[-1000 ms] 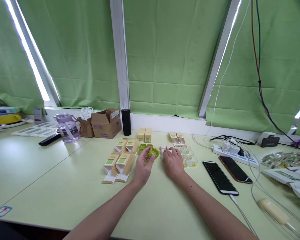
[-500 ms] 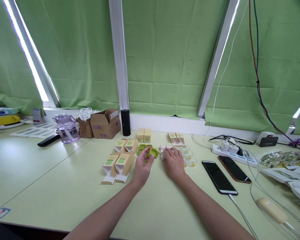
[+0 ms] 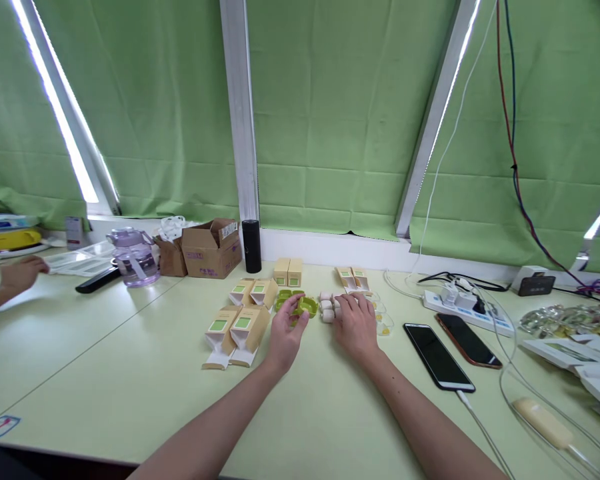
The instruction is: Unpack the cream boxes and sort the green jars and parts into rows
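My left hand (image 3: 286, 339) is closed, thumb and fingers pinching a small green plastic holder (image 3: 307, 306) just above the table. More green holders (image 3: 283, 298) lie right behind its fingers. My right hand (image 3: 356, 323) is bent palm-down over a group of small white, marshmallow-like pieces (image 3: 327, 311); its fingertips are partly hidden, so what they grip does not show. Clear plastic cups with yellow bits (image 3: 384, 323) peek out to the right of that hand. Open beige cartons with green labels (image 3: 249, 328) lie to the left of my left hand.
Two closed beige boxes (image 3: 288, 272) and two open ones (image 3: 353, 279) stand further back. On the right are two phones (image 3: 439, 356), a power strip (image 3: 467, 308) and cables. A lilac jug (image 3: 134, 257) and cardboard box (image 3: 211, 248) stand left. Another person's hand (image 3: 23, 275) reaches in.
My right hand has shifted a little to the right, uncovering more white pieces. My left hand stays nearly still with the green holder. Another person's hand has appeared at the far left.
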`<state>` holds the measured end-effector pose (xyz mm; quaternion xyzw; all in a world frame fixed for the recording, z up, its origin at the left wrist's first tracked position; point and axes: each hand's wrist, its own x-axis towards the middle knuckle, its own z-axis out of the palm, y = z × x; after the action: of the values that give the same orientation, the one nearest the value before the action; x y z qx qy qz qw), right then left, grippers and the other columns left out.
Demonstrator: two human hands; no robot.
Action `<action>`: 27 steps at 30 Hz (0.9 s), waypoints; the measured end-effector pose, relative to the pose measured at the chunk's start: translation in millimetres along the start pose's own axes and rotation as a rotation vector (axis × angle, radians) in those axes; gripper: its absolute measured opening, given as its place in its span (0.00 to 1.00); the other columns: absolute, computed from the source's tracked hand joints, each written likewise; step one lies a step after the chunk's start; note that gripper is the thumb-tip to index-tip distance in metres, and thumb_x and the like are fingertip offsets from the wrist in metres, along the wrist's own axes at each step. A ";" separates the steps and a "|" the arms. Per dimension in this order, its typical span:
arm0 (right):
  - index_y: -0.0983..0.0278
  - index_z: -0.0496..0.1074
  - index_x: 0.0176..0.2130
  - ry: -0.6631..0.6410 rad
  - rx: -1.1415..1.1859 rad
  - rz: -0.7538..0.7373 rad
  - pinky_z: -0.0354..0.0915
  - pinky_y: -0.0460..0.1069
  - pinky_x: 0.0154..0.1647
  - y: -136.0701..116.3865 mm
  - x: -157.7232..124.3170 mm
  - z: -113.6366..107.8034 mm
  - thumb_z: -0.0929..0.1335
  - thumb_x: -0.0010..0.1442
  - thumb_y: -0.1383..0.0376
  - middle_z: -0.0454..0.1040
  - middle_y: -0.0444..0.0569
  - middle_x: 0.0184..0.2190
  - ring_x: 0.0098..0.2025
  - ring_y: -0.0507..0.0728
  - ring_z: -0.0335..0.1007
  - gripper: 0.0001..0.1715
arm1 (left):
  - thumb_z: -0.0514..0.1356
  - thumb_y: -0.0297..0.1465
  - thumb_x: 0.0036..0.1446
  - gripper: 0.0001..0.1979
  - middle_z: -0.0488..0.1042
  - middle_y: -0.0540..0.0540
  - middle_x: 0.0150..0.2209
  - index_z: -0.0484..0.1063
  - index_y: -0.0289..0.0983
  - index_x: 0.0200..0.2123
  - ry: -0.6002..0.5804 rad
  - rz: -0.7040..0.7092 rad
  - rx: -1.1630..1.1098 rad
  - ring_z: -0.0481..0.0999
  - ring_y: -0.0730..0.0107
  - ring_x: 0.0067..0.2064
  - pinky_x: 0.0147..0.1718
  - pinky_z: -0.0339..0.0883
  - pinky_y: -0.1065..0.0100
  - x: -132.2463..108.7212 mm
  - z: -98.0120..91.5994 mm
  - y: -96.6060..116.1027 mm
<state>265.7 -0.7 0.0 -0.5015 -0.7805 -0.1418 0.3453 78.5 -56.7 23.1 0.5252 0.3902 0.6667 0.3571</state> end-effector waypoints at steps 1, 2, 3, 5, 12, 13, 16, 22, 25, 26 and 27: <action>0.60 0.71 0.55 0.002 0.001 0.001 0.54 0.61 0.60 -0.1 0.4 -1.4 0.71 0.57 0.69 0.75 0.55 0.55 0.61 0.69 0.60 0.25 | 0.68 0.42 0.57 0.24 0.75 0.38 0.56 0.72 0.39 0.54 -0.001 -0.003 -0.001 0.75 0.56 0.56 0.50 0.70 0.62 0.0 -0.1 0.0; 0.60 0.72 0.54 0.004 0.004 0.002 0.55 0.61 0.60 -0.2 0.8 -2.9 0.71 0.57 0.70 0.76 0.55 0.54 0.61 0.69 0.60 0.24 | 0.68 0.42 0.57 0.24 0.75 0.38 0.56 0.72 0.39 0.54 -0.004 -0.003 -0.003 0.75 0.56 0.56 0.50 0.70 0.62 0.1 -0.2 -0.1; 0.60 0.72 0.53 0.008 0.009 0.001 0.55 0.61 0.60 -0.4 1.4 -4.5 0.71 0.57 0.70 0.76 0.55 0.54 0.61 0.69 0.60 0.23 | 0.68 0.42 0.57 0.24 0.75 0.38 0.56 0.72 0.39 0.54 -0.008 -0.002 -0.005 0.75 0.56 0.56 0.51 0.70 0.62 0.2 -0.4 -0.3; 0.60 0.73 0.52 0.026 0.029 0.000 0.55 0.61 0.59 -1.5 2.8 -8.6 0.70 0.56 0.72 0.76 0.55 0.53 0.61 0.69 0.60 0.23 | 0.68 0.41 0.58 0.24 0.76 0.38 0.56 0.71 0.39 0.54 -0.025 0.000 -0.013 0.76 0.56 0.56 0.51 0.70 0.61 0.3 -0.8 -1.3; 0.59 0.70 0.51 0.072 0.287 -0.005 0.62 0.59 0.52 -19.7 -1.6 -26.2 0.67 0.58 0.72 0.76 0.53 0.48 0.53 0.66 0.66 0.22 | 0.69 0.38 0.57 0.24 0.79 0.40 0.49 0.66 0.39 0.53 -0.129 0.026 -0.010 0.79 0.58 0.51 0.50 0.70 0.60 -1.7 1.7 -0.2; 0.59 0.69 0.52 0.091 0.342 -0.002 0.63 0.59 0.52 -23.7 -5.3 -26.5 0.67 0.59 0.71 0.76 0.53 0.48 0.54 0.66 0.66 0.21 | 0.69 0.38 0.57 0.24 0.80 0.41 0.48 0.65 0.40 0.53 -0.135 0.036 -0.001 0.79 0.58 0.50 0.50 0.70 0.60 -2.7 2.7 1.5; 0.58 0.65 0.54 0.164 0.496 0.020 0.64 0.61 0.55 -35.5 -18.1 -23.7 0.68 0.61 0.66 0.74 0.54 0.51 0.56 0.66 0.66 0.22 | 0.69 0.37 0.56 0.24 0.80 0.43 0.44 0.64 0.40 0.51 -0.155 0.046 0.017 0.80 0.58 0.49 0.50 0.69 0.59 -6.2 5.6 6.1; 0.58 0.62 0.58 0.239 0.617 0.029 0.63 0.63 0.60 -47.2 -26.9 -20.4 0.67 0.60 0.67 0.70 0.55 0.55 0.60 0.66 0.64 0.27 | 0.69 0.39 0.57 0.23 0.79 0.44 0.42 0.63 0.40 0.49 -0.237 -0.004 -0.004 0.80 0.61 0.45 0.48 0.70 0.60 -12.2 9.6 2.2; 0.59 0.62 0.56 0.249 0.619 0.045 0.65 0.63 0.58 -45.3 -26.7 -19.2 0.67 0.59 0.68 0.70 0.56 0.53 0.58 0.65 0.64 0.26 | 0.69 0.41 0.58 0.23 0.78 0.44 0.42 0.62 0.40 0.48 -0.284 -0.046 -0.031 0.80 0.62 0.45 0.47 0.70 0.61 -14.5 11.9 -2.6; 0.59 0.62 0.56 0.252 0.624 0.053 0.65 0.63 0.57 -44.4 -26.8 -18.5 0.67 0.58 0.68 0.69 0.55 0.52 0.57 0.65 0.64 0.26 | 0.69 0.43 0.58 0.24 0.78 0.44 0.42 0.62 0.40 0.48 -0.296 -0.064 -0.043 0.80 0.62 0.45 0.46 0.70 0.62 -15.1 12.7 -3.5; 0.60 0.62 0.55 0.255 0.629 0.058 0.66 0.62 0.56 -43.5 -27.0 -17.8 0.67 0.57 0.69 0.69 0.55 0.51 0.57 0.65 0.64 0.26 | 0.69 0.44 0.58 0.24 0.79 0.44 0.42 0.61 0.41 0.48 -0.308 -0.084 -0.053 0.80 0.61 0.45 0.46 0.70 0.62 -15.6 13.5 -3.8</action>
<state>241.4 -49.2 -0.1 -0.3706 -0.7219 0.0542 0.5818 95.0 -67.0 15.0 0.5949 0.3345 0.5728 0.4540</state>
